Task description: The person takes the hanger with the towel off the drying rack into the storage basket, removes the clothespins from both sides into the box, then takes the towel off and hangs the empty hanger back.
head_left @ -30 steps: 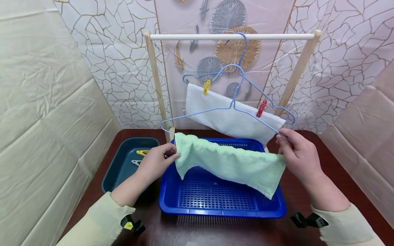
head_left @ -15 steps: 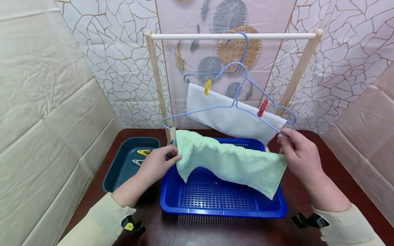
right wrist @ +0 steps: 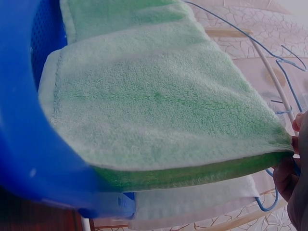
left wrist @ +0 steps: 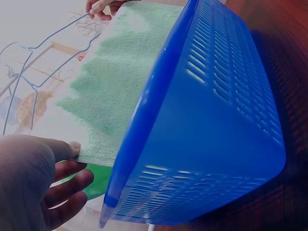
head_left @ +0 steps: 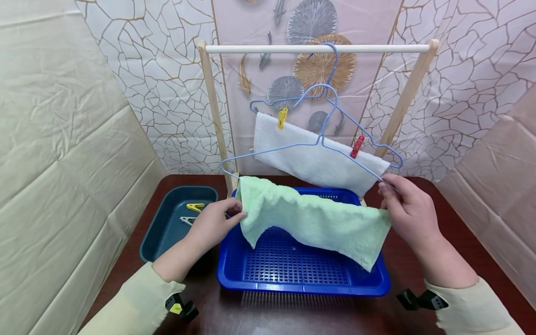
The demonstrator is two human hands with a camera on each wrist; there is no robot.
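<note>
A light green towel [head_left: 314, 221] hangs folded over the lower bar of a blue wire hanger [head_left: 289, 148], above a blue perforated basket [head_left: 301, 289]. My left hand [head_left: 215, 221] pinches the towel's left edge between thumb and fingers; the left wrist view shows the thumb [left wrist: 72, 147] on the cloth. At the other end, my right hand [head_left: 408, 207] grips the hanger's right corner along with the towel's upper right corner. In the right wrist view the towel [right wrist: 144, 96] drapes in two layers beside the basket rim, with the fingers [right wrist: 288, 175] at its top corner.
Behind, a white towel [head_left: 310, 158] hangs from a second hanger [head_left: 389, 151] on a rack rail [head_left: 268, 49], held by a yellow clothespin [head_left: 282, 118] and a red clothespin [head_left: 357, 147]. A dark teal tray [head_left: 157, 232] at left holds clothespins [head_left: 194, 207].
The towel's left end has risen slightly and spread a little on the hanger, its lower left corner shifting right. Both hands keep their hold, nearly still over the last half second.
</note>
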